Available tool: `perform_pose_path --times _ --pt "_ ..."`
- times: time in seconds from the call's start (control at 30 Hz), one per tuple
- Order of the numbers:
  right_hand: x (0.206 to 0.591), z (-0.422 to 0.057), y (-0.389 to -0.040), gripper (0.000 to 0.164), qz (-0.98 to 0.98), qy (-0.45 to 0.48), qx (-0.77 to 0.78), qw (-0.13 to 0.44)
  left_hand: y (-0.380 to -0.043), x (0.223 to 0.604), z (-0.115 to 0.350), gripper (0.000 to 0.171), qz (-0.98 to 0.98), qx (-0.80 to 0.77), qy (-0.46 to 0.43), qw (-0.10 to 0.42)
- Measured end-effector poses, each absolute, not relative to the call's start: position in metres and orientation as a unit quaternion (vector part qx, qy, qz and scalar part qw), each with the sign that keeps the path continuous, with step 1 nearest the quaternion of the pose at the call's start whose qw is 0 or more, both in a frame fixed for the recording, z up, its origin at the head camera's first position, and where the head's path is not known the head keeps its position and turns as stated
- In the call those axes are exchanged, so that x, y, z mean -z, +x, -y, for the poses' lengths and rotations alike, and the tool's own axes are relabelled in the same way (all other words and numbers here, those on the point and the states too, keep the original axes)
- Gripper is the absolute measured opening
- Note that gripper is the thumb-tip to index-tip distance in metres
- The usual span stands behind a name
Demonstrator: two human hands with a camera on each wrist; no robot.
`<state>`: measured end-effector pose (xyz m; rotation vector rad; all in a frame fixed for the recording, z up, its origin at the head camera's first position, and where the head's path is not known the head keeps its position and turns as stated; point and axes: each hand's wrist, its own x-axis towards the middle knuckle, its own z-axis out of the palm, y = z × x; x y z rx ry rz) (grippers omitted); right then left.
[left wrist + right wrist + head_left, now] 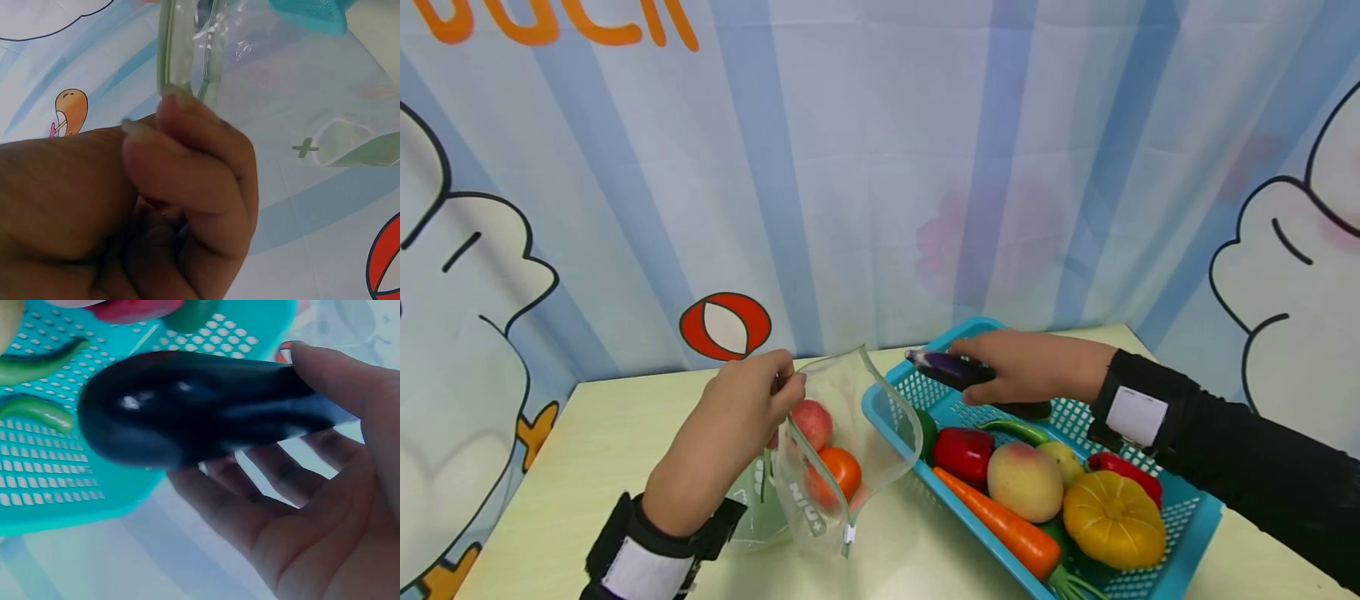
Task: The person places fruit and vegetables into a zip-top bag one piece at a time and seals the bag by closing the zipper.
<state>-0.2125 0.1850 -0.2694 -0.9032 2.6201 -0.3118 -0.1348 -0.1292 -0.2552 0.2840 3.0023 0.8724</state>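
Observation:
In the head view my left hand [741, 408] pinches the edge of a clear zip bag [880, 396], whose mouth gapes toward the right. Inside the bag lie a pinkish-red round fruit [812, 423] and an orange-red tomato [841, 475]. The left wrist view has the thumb and fingers curled at the bag's green-edged seal [165, 50]. My right hand [1037, 367] grips a dark purple eggplant [951, 369] above the blue basket [977, 546], its narrower end pointing at the bag. From the right wrist, the eggplant's glossy round end [144, 412] shows over the basket.
The basket holds a carrot [1000, 521], a peach [1025, 482], a yellow pumpkin [1114, 518], a red bell pepper [962, 454], a green chili [1015, 429] and other produce. A greenish bag portion [760, 512] lies on the table [550, 500]. A printed curtain [865, 167] hangs behind.

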Motion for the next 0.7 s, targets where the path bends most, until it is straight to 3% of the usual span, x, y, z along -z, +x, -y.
perform_pose_path --times 0.43,0.7 --pt "0.237 -0.148 -0.176 0.049 -0.917 -0.363 0.082 0.143 -0.136 0.255 0.13 0.022 -0.958 -0.271 0.09 0.004" --pt "0.239 -0.107 -0.165 0.029 -0.918 -0.348 0.068 0.178 -0.135 0.255 0.131 0.021 -0.957 -0.274 0.096 0.003"
